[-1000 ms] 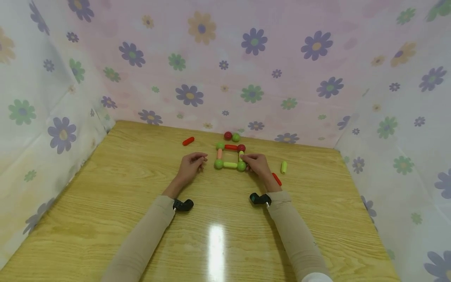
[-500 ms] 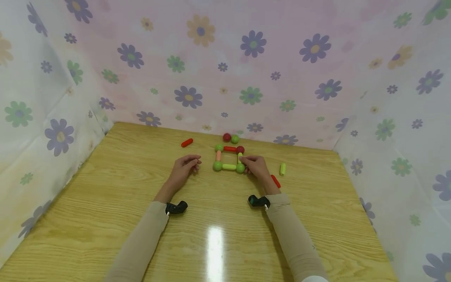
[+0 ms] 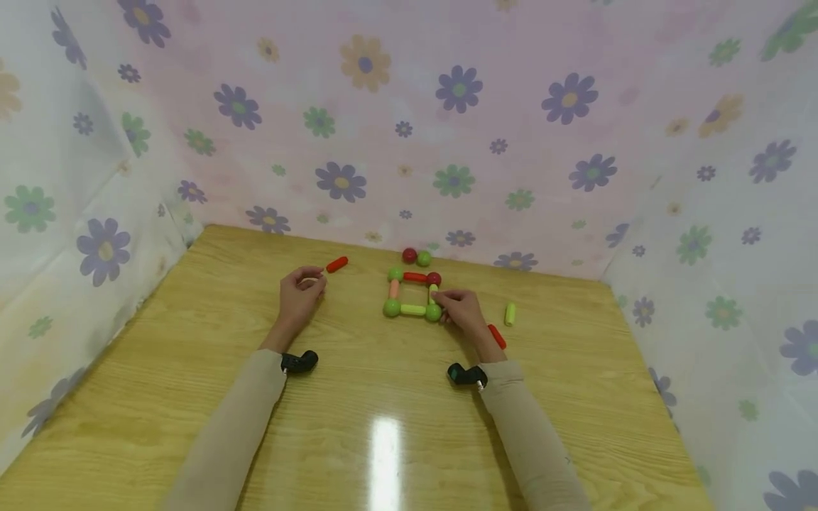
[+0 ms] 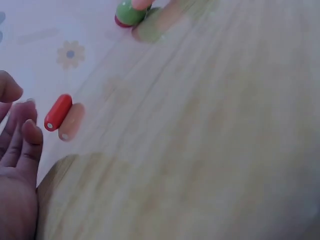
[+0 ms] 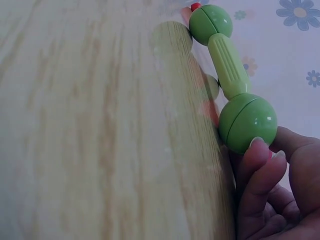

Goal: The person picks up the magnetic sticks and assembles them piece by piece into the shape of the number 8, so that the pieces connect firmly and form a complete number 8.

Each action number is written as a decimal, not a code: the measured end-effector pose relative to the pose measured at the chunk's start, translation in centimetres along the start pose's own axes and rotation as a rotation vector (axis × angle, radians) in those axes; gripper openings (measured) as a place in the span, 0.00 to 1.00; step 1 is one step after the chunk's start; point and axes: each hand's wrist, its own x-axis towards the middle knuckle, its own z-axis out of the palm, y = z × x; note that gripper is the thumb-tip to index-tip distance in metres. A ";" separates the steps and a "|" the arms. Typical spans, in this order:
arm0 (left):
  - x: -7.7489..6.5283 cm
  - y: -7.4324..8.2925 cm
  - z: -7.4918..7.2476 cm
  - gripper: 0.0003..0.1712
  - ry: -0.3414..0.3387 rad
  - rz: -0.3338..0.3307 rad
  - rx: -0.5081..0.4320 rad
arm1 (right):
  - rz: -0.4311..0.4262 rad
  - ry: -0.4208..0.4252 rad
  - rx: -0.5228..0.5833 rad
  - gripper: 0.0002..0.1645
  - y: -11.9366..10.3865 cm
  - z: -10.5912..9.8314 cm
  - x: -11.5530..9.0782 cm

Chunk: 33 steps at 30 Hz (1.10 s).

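Observation:
A square of toy magnetic rods and balls lies on the table, with green balls (image 3: 392, 308) at three corners and a dark red ball (image 3: 434, 279) at the far right one. Its sides are a red rod (image 3: 415, 277), a pink rod (image 3: 393, 290) and two yellow-green rods. My right hand (image 3: 463, 310) pinches the right-hand yellow-green rod (image 3: 433, 292); in the right wrist view its fingertips lie against the near green ball (image 5: 248, 123). My left hand (image 3: 299, 297) holds nothing, fingers loosely bent, close beside a loose red rod (image 3: 337, 264), also in the left wrist view (image 4: 59, 112).
Behind the square sit a loose dark red ball (image 3: 410, 255) and green ball (image 3: 424, 258). A yellow-green rod (image 3: 510, 314) and another red rod (image 3: 497, 337) lie right of the right hand. Flowered cloth (image 3: 383, 142) walls the wooden table (image 3: 345, 426) at back and sides.
My left hand has moved left, away from the square, to the loose red rod. The right hand stays at the square's right side.

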 end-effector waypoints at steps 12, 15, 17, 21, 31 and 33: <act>1.9 0.5 -0.3 0.22 -0.002 0.003 0.063 | -0.007 0.002 -0.011 0.25 0.3 0.3 0.1; 2.3 0.6 -0.4 0.25 -0.065 -0.024 0.141 | -0.007 -0.004 -0.005 0.26 0.1 0.3 -0.1; 2.6 0.6 -0.4 0.28 -0.103 -0.051 0.189 | -0.003 -0.004 0.004 0.26 0.0 0.2 -0.2; 3.0 0.6 0.0 0.34 -0.146 -0.100 0.291 | 0.009 0.003 0.014 0.26 -0.1 0.2 -0.3; 3.2 -0.1 1.1 0.30 -0.094 -0.045 0.474 | 0.037 -0.051 0.029 0.24 -3.1 -0.4 -2.1; 3.3 -0.1 1.1 0.27 -0.082 -0.030 0.505 | 0.031 -0.053 0.020 0.23 -3.6 -0.5 -2.7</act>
